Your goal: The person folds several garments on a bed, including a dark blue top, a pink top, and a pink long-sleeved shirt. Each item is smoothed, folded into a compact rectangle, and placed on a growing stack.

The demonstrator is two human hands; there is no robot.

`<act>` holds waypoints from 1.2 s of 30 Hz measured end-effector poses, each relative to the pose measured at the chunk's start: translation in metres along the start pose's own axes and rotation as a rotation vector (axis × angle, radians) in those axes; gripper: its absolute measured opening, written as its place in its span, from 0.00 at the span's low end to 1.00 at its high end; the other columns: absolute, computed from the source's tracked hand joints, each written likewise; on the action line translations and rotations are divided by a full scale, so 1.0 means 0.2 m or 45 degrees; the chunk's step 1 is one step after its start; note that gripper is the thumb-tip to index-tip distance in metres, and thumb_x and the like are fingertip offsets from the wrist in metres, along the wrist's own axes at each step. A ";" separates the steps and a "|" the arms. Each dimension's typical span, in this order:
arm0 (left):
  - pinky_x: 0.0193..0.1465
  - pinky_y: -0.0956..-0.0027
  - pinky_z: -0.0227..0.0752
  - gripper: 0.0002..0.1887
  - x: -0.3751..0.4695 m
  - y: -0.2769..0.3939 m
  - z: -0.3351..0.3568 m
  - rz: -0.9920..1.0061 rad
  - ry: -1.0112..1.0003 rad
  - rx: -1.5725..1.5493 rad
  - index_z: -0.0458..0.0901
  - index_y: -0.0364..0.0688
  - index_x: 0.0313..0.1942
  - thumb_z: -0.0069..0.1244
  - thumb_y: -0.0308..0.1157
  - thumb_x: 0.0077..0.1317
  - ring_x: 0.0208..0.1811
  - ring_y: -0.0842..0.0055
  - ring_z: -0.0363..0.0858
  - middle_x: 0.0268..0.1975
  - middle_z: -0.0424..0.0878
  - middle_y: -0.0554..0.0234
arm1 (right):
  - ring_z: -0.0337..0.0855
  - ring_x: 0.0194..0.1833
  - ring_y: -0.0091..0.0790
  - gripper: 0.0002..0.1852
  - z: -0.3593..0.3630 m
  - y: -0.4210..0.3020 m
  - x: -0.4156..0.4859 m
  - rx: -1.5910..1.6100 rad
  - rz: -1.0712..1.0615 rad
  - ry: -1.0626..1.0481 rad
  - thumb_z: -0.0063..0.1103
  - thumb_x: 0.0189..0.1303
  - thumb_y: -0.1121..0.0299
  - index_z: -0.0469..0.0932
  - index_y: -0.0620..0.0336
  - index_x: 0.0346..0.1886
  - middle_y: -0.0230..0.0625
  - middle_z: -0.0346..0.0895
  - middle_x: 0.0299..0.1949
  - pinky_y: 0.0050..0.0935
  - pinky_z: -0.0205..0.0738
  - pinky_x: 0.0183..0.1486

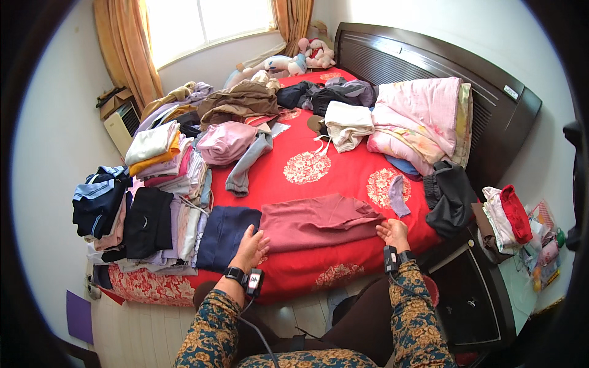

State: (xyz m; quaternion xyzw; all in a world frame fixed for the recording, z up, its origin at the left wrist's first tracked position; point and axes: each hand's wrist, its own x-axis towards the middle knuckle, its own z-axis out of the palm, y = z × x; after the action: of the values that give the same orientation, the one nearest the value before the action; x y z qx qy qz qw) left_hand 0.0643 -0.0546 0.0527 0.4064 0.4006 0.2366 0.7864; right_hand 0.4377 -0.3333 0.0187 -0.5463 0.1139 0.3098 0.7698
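A dusty-rose knit garment [317, 223] lies folded lengthwise in a long strip across the near part of the bed, its surface slightly wrinkled. At its left end, my left hand [253, 246] is held palm inward with the fingers apart and nothing in it. My right hand [393, 233] is at the strip's right tip, fingers partly curled; whether they pinch the fabric is hard to see. A folded navy garment [228, 234] lies flat just left of the rose one. Beyond my right hand lies a small lilac sock-like piece [398, 195].
Folded clothes in stacks [156, 156] line the bed's left side. Loose garments [239, 101] are heaped farther back. A pink quilt [414, 115] and dark grey trousers [448, 200] lie right, by the dark headboard [428, 60]. A nightstand [469, 294] stands near my right arm.
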 end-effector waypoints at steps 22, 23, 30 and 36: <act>0.75 0.44 0.52 0.31 0.16 -0.16 0.20 0.718 -0.164 2.124 0.65 0.41 0.70 0.40 0.49 0.74 0.75 0.52 0.60 0.73 0.65 0.48 | 0.68 0.69 0.46 0.22 0.63 0.26 -0.14 -2.356 -0.840 -0.460 0.60 0.62 0.59 0.78 0.57 0.57 0.44 0.75 0.62 0.54 0.51 0.74; 0.75 0.44 0.52 0.30 0.18 -0.15 0.20 0.690 -0.144 2.149 0.65 0.41 0.70 0.39 0.49 0.74 0.75 0.52 0.59 0.73 0.65 0.48 | 0.71 0.66 0.46 0.20 0.64 0.24 -0.14 -2.414 -0.818 -0.453 0.61 0.61 0.60 0.81 0.57 0.54 0.43 0.77 0.61 0.55 0.53 0.73; 0.70 0.48 0.59 0.33 0.25 -0.09 0.23 0.636 -0.089 2.324 0.74 0.41 0.62 0.53 0.54 0.63 0.66 0.55 0.71 0.62 0.77 0.50 | 0.80 0.57 0.45 0.11 0.51 0.17 -0.17 -2.309 -0.886 -0.392 0.63 0.57 0.60 0.87 0.48 0.42 0.38 0.86 0.46 0.56 0.60 0.65; 0.61 0.53 0.66 0.24 0.26 0.00 0.26 0.541 -0.309 2.256 0.83 0.46 0.48 0.61 0.51 0.56 0.55 0.57 0.79 0.48 0.85 0.53 | 0.83 0.56 0.45 0.14 0.42 0.05 -0.13 -2.437 -0.345 -0.445 0.58 0.58 0.61 0.88 0.45 0.45 0.40 0.86 0.50 0.61 0.50 0.69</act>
State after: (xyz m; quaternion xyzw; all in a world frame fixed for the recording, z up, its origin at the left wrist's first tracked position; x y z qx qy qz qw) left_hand 0.1362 -0.0411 0.0472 0.9477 0.2669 -0.0616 0.1640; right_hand 0.3968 -0.2635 0.0555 -0.8944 -0.3644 0.2568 0.0372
